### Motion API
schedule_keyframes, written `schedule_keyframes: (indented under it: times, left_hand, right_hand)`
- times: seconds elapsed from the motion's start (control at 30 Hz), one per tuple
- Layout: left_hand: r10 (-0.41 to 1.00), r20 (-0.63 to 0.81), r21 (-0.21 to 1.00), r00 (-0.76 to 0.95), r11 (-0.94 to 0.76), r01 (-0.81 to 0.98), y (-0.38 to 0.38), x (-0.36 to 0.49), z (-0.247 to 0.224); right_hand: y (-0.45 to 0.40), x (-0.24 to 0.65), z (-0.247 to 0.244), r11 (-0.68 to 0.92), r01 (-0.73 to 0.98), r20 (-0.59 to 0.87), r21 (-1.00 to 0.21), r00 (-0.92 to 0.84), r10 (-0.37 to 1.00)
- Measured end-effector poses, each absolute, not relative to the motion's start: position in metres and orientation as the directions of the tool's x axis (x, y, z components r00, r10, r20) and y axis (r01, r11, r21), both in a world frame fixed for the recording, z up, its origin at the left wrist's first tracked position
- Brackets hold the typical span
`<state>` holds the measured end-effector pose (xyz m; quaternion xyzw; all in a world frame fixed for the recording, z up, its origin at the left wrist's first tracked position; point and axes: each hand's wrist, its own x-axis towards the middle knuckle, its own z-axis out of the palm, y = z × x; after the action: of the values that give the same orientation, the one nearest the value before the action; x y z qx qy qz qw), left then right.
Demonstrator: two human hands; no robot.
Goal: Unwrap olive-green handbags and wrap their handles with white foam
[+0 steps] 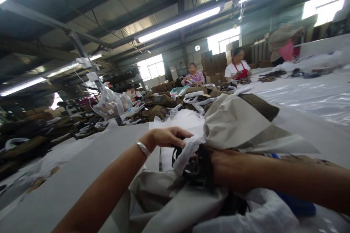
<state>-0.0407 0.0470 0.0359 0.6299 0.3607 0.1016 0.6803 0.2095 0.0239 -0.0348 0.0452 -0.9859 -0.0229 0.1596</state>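
My left hand (pixel 171 136), with a silver bracelet at its wrist, has its fingers closed on a white-wrapped strap (pixel 187 153). Just to the right, my right hand (pixel 218 165) reaches in beside a bundle of black straps (pixel 199 171); its fingers are mostly hidden behind the wrapping and straps. Below both hands lies a bag in pale grey-beige cloth (pixel 177 204). Another white-wrapped strap (pixel 254 214) curves along the bottom edge. A loose beige sheet (pixel 235 123) stands up behind my right forearm.
A pile of brown bags (pixel 161 103) stretches across the table behind. A metal post with a clear plastic bag (pixel 109 103) stands at left. Several people sit or stand farther back. Blue material (pixel 295 204) lies under my right forearm.
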Motion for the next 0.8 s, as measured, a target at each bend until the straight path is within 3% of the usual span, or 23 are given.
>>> schedule_keyframes:
  times: [0.13, 0.3, 0.63, 0.8]
  left_hand:
    - [0.582, -0.402, 0.914, 0.707, 0.211, 0.346, 0.055, -0.029, 0.014]
    - [0.620, -0.417, 0.902, 0.665, 0.190, 0.388, 0.056, -0.026, 0.014]
    - [0.665, -0.424, 0.847, 0.616, 0.049, 0.530, 0.032, -0.012, 0.042]
    - [0.617, -0.455, 0.847, 0.642, 0.078, 0.525, 0.027, -0.014, 0.041]
  right_hand:
    - [0.023, 0.213, -0.038, 0.991, -0.071, 0.411, 0.112, -0.905, -0.111]
    - [0.024, 0.222, -0.035, 0.979, -0.073, 0.333, 0.193, -0.933, -0.135]
    - [0.023, 0.228, -0.030, 0.981, -0.036, 0.357, 0.190, -0.928, -0.103]
    - [0.018, 0.223, -0.026, 0.972, -0.061, 0.307, 0.227, -0.943, -0.131]
